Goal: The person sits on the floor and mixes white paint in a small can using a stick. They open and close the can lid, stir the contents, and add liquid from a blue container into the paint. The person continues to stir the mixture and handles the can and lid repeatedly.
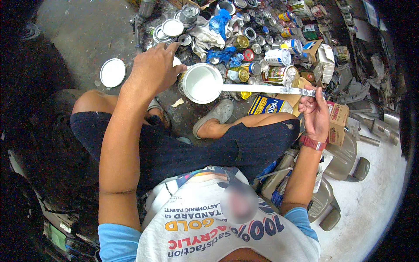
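Observation:
My left hand reaches past my left knee with thumb and fingers apart. Something round and white shows partly behind its thumb; whether they touch I cannot tell. Just right of that hand stands an uncovered can of white paint. My right hand, a red watch on its wrist, grips the outer end of a long flat stirring stick coated in white. The stick lies level, its far end at the paint can's right rim. A white lid rests on the floor to the left.
Many used cans crowd the floor ahead and to the right, with blue rags and a whitish cloth among them. Stacked cans and lids stand beyond my left hand. Cardboard boxes and grey plastic chairs sit at my right.

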